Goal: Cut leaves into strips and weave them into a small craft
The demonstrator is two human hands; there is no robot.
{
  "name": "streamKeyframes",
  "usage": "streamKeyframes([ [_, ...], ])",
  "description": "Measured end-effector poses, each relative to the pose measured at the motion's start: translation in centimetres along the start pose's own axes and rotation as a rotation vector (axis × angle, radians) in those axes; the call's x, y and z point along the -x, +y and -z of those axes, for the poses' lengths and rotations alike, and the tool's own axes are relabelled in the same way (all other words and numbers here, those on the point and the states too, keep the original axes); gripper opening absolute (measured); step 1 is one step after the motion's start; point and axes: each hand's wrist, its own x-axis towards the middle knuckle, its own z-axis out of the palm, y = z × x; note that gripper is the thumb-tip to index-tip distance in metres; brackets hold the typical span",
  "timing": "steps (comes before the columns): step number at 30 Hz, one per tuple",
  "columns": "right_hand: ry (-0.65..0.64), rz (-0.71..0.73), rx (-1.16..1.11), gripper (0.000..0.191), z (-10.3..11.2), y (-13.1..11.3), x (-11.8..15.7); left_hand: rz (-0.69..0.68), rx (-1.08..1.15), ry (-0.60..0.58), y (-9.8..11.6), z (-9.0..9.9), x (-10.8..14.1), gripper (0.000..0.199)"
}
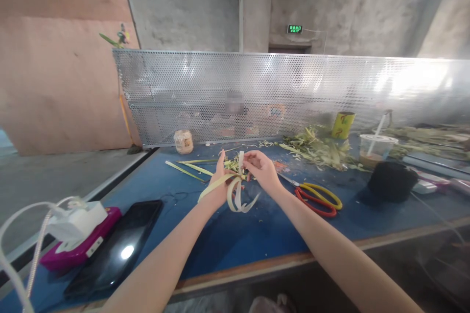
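Note:
Pale flat leaf strips [235, 195] hang and curl between my two hands, over the blue table. My left hand [219, 185] is closed around their gathered part, its thumb pointing up and its other fingers partly hidden. With bent fingers, my right hand [261, 170] pinches an upright strip [241, 160] from the same bunch. Just right of my right hand lies a pair of scissors [319, 199] with red and yellow handles, its blades pointing toward the hands. Green leaf stalks [194, 168] rest left of my left hand, and small trimmings [232, 162] are scattered behind the fingers.
A black phone [121, 244] and a magenta power strip [82, 239] with a white plug occupy the left corner. A ball of twine [183, 142], a leaf pile [319, 149], a yellow roll [343, 125], a drink cup [376, 149] and a black bundle [392, 181] stand farther back. Perforated metal screen [235, 78] borders the table.

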Motion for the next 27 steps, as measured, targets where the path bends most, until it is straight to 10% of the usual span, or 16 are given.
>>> streamKeyframes([
  [5, -0.074, 0.177, 0.305, 0.023, 0.2, 0.2, 0.3, -0.121, -0.344, -0.003, -0.4, 0.3, -0.2, 0.087],
  [11, -0.478, 0.446, 0.514, 0.031, 0.2, -1.0, 1.1, -0.106, -0.305, 0.073, -0.5, 1.2, -0.9, 0.090],
  [21, -0.426, 0.380, 0.462, 0.010, 0.4, -0.7, 1.0, 0.069, 0.073, 0.170, 0.1, 0.9, -0.5, 0.068],
  [27, -0.301, 0.078, 0.092, 0.008, 0.1, -0.4, 0.7, 0.103, 0.183, 0.177, 0.2, 0.8, -0.8, 0.054],
])
